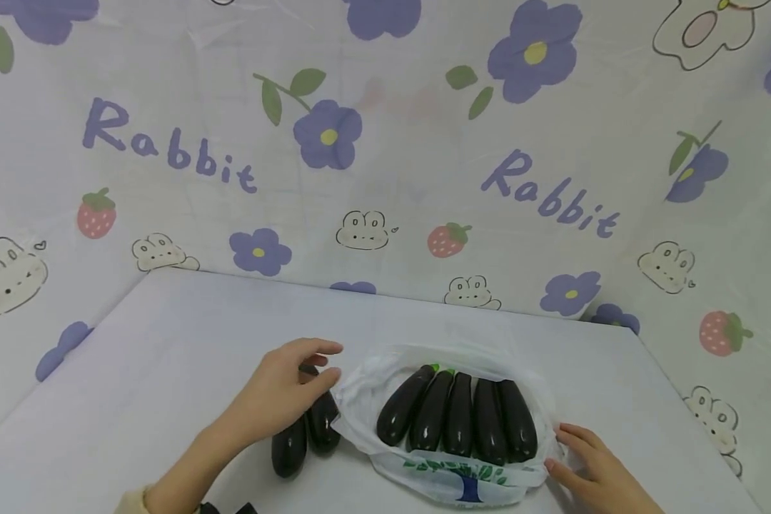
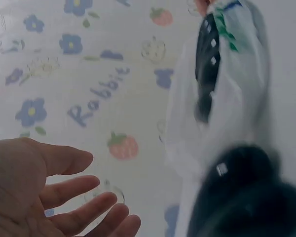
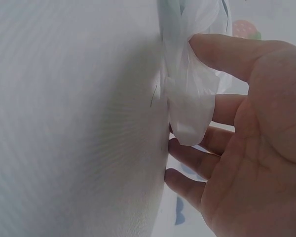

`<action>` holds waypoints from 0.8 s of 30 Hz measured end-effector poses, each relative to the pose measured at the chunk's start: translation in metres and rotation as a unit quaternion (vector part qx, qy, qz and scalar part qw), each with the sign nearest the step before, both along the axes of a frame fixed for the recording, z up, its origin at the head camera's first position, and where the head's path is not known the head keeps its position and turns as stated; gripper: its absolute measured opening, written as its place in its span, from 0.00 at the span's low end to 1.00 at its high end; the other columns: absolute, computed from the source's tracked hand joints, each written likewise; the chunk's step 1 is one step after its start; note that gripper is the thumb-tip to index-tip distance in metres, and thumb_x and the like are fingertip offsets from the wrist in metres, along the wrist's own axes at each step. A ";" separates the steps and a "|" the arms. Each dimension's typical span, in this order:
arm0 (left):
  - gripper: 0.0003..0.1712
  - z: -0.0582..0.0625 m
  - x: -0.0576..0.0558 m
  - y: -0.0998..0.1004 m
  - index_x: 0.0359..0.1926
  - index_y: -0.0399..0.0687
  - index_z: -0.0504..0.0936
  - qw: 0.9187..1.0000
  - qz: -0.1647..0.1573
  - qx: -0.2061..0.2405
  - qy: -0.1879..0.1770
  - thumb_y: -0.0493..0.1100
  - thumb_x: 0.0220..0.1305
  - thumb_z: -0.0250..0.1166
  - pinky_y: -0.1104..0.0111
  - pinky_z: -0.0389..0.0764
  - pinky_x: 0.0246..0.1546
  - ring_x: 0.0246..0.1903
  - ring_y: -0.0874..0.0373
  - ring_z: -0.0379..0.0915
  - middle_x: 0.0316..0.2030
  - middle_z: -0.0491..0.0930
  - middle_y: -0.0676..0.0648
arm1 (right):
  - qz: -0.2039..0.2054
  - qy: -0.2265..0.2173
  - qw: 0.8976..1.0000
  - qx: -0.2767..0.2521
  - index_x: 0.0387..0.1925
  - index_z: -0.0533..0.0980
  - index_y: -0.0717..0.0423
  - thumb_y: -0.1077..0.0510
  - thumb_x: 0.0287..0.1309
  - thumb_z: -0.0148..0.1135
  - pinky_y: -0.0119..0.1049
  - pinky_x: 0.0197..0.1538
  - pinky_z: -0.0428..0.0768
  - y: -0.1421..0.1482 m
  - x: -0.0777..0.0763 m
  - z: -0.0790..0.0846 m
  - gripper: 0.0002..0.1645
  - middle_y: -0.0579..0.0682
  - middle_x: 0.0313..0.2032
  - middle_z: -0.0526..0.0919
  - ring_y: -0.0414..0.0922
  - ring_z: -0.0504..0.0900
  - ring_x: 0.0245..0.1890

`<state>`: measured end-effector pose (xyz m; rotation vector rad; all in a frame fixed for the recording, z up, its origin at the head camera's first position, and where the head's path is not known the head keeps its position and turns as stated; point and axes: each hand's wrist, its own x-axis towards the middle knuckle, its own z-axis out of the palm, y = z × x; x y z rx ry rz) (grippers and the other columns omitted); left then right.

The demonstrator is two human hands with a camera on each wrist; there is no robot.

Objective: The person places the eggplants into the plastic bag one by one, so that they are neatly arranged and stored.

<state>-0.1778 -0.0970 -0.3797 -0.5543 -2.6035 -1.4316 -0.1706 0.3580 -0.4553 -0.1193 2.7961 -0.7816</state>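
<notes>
A white plastic bag [image 1: 385, 460] with a green and blue tree print lies with its mouth spread wide. Inside it several dark eggplants [image 1: 459, 417] lie side by side in a row. Two more eggplants [image 1: 289, 450] are on the table left of the bag, partly covered by my left hand [image 1: 289, 389]. That hand hovers over them with fingers loosely bent and nothing in its grasp; in the left wrist view its thumb and fingers stand apart. At the bag's right edge, my right hand [image 1: 594, 464] touches the thin plastic [image 3: 190, 103], thumb and fingers spaced apart.
The white tabletop [image 1: 167, 350] extends around the bag. Behind it hangs a cloth [image 1: 411, 185] printed with flowers, rabbits and strawberries. A small dark object [image 1: 244, 508] shows at the bottom edge by the left forearm.
</notes>
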 end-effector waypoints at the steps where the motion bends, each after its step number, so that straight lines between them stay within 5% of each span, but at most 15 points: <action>1: 0.19 -0.003 0.003 -0.009 0.58 0.45 0.80 1.000 0.011 -0.002 -0.002 0.41 0.67 0.66 0.62 0.80 0.46 0.50 0.52 0.77 0.54 0.78 0.48 | 0.001 0.001 1.000 0.000 0.66 0.64 0.72 0.41 0.64 0.62 0.65 0.55 0.70 0.000 0.000 0.000 0.45 0.71 0.65 0.60 0.70 0.62 0.63; 6: 0.21 -0.026 0.015 -0.045 0.60 0.46 0.78 0.997 0.071 -0.005 -0.038 0.43 0.68 0.66 0.60 0.79 0.47 0.52 0.51 0.76 0.56 0.77 0.46 | 0.002 0.001 1.000 0.001 0.66 0.64 0.72 0.41 0.64 0.62 0.64 0.55 0.70 0.000 0.000 0.000 0.45 0.71 0.65 0.60 0.69 0.63 0.62; 12: 0.28 -0.052 0.023 -0.057 0.64 0.46 0.75 0.990 0.110 0.013 -0.089 0.48 0.65 0.68 0.56 0.78 0.48 0.54 0.50 0.75 0.60 0.73 0.43 | 0.001 0.002 1.000 0.017 0.66 0.64 0.73 0.39 0.63 0.62 0.65 0.54 0.70 0.000 -0.002 0.001 0.47 0.71 0.65 0.59 0.69 0.65 0.61; 24: 0.38 -0.063 0.023 -0.054 0.70 0.57 0.69 0.980 0.109 -0.001 -0.167 0.55 0.60 0.71 0.50 0.76 0.47 0.50 0.52 0.76 0.61 0.72 0.40 | -0.002 -0.008 1.000 0.013 0.65 0.63 0.75 0.39 0.63 0.62 0.65 0.54 0.70 -0.001 -0.002 0.001 0.48 0.73 0.65 0.58 0.70 0.63 0.62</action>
